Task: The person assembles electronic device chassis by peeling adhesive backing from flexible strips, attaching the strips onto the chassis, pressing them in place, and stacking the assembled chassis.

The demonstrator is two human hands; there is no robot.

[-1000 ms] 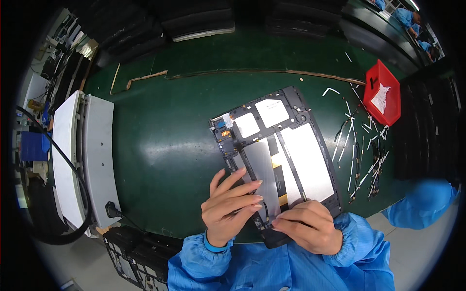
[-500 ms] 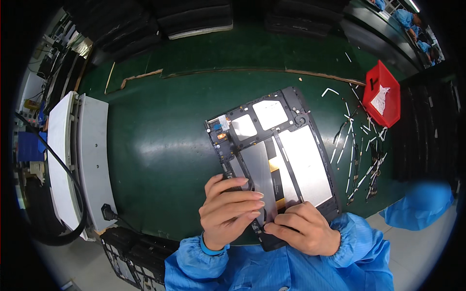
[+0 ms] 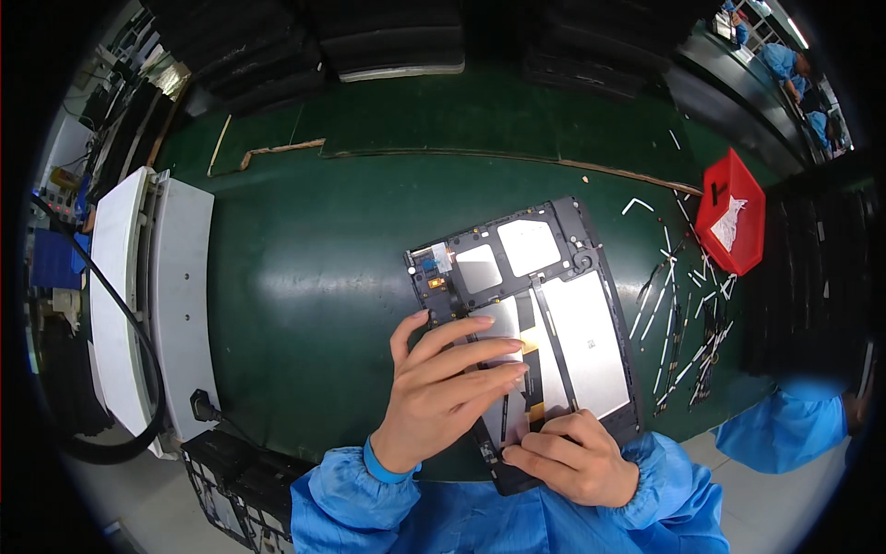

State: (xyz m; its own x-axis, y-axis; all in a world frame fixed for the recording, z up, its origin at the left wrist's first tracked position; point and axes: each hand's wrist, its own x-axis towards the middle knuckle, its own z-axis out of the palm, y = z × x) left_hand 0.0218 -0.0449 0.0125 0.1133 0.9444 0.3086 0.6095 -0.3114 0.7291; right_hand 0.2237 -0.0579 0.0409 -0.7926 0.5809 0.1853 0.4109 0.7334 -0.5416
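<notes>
A black tablet back frame (image 3: 544, 277) with silvery panels lies tilted on the green mat (image 3: 314, 277). My left hand (image 3: 443, 388) rests flat on its lower left part, fingers stretched to the right over a silvery panel and an orange flex strip. My right hand (image 3: 572, 457) is at the frame's near edge, fingers curled and pinching down on the bottom of a thin black strip that runs up the middle of the frame. Both sleeves are blue.
A white machine (image 3: 148, 305) with a black cable stands at the left. A red bin (image 3: 734, 212) and several loose white and black strips (image 3: 678, 314) lie at the right. A black tray (image 3: 231, 471) sits near left. Another person's blue sleeve (image 3: 784, 429) is at right.
The frame has shifted slightly and my left hand has spread flatter over its lower left part. My right hand stays pinched at the near edge.
</notes>
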